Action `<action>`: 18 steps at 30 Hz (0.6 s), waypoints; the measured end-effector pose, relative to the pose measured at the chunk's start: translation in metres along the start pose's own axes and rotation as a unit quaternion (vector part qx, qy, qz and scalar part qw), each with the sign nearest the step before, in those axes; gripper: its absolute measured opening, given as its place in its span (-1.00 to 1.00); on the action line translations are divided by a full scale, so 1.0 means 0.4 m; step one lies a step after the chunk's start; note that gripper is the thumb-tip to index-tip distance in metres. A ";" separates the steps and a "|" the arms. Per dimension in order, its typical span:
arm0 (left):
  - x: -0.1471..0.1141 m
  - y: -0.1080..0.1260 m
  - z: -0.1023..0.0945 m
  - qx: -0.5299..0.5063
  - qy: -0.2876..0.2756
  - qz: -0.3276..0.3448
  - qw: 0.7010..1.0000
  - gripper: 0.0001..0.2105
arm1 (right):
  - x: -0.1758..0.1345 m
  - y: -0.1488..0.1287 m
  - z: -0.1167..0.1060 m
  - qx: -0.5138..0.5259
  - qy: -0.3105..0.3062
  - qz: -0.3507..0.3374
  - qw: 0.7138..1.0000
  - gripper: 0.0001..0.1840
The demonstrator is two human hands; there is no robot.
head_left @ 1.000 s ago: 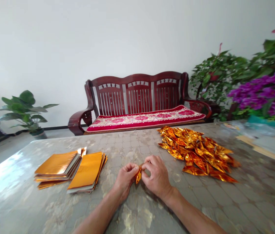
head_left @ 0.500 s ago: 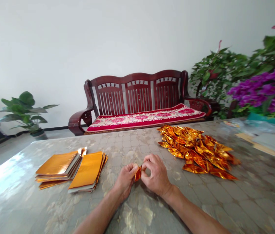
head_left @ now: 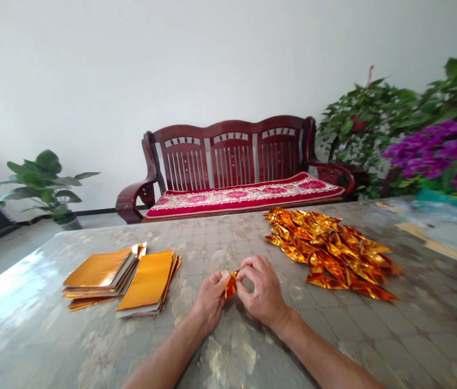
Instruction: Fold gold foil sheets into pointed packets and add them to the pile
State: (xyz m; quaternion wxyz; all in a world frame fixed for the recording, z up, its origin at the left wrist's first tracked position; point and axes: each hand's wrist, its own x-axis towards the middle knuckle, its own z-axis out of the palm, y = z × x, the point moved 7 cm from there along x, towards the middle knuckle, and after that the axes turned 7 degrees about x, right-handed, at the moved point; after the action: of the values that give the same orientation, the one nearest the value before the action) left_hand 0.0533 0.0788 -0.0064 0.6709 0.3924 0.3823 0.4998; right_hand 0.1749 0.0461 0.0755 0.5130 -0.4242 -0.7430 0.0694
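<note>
A small folded piece of shiny gold foil paper [head_left: 231,287] is pinched between both hands, just above the middle of the table. My left hand [head_left: 212,297] grips its left side with thumb and fingers closed. On the opposite side, my right hand [head_left: 261,292] pinches the upper right edge, thumb and forefinger forming a ring. To the right lies a heap of folded gold foil paper pieces [head_left: 333,251] with pointed ends. Two stacks of flat gold foil sheets, one wider [head_left: 98,268] and one narrower [head_left: 147,281], lie side by side on the left.
The table [head_left: 50,346] has a glossy patterned cover. Behind it stands a dark red wooden bench [head_left: 230,154] with a red floral seat cover. Plastic wrapping and boards [head_left: 451,237] lie at the right, near purple flowers [head_left: 447,148]. A potted plant [head_left: 45,183] stands at left.
The view has shifted slightly. Both hands keep their pinch on the foil paper, and a little more of it shows between the fingers, its surface turned somewhat.
</note>
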 end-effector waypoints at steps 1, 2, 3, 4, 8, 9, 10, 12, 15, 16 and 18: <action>0.000 0.001 0.000 0.005 0.001 0.004 1.000 -0.52 | 0.001 -0.002 0.000 -0.002 -0.003 -0.001 1.000 -0.90; 0.001 0.002 -0.001 0.010 0.002 0.007 1.000 -0.52 | 0.002 -0.003 -0.001 -0.004 -0.006 -0.002 1.000 -0.91; 0.001 0.003 0.000 0.016 0.002 0.009 1.000 -0.52 | 0.003 -0.004 -0.001 -0.006 -0.008 -0.003 1.000 -0.92; 0.000 0.004 0.000 0.023 0.002 0.012 1.000 -0.53 | 0.003 -0.005 -0.002 -0.010 -0.009 -0.004 1.000 -0.91; -0.002 0.008 0.005 0.051 0.003 0.023 0.998 -0.53 | 0.002 -0.005 0.001 -0.021 -0.007 -0.007 1.000 -0.87; -0.003 0.009 0.006 0.054 0.005 0.024 0.998 -0.53 | 0.001 -0.004 0.002 -0.022 -0.005 -0.007 1.000 -0.86; -0.004 0.011 0.008 0.055 0.006 0.024 0.998 -0.53 | 0.000 -0.003 0.004 -0.023 -0.004 -0.007 1.000 -0.85; -0.006 0.015 0.009 0.051 0.012 0.026 0.998 -0.52 | -0.001 -0.001 0.008 -0.022 -0.003 -0.006 1.000 -0.84; -0.009 0.022 0.010 0.039 0.021 0.024 0.999 -0.50 | 0.000 0.002 0.013 -0.022 -0.008 -0.005 1.000 -0.83; -0.010 0.023 0.010 0.034 0.023 0.023 0.999 -0.50 | 0.000 0.003 0.014 -0.023 -0.011 -0.004 1.000 -0.84; -0.010 0.026 0.009 0.020 0.027 0.020 0.999 -0.51 | 0.000 0.005 0.014 -0.023 -0.014 -0.004 1.000 -0.85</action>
State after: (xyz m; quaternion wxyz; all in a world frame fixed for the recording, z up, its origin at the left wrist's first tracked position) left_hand 0.0519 0.0763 0.0049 0.6421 0.4002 0.4021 0.5156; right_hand 0.1714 0.0491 0.0720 0.4928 -0.4320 -0.7532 0.0561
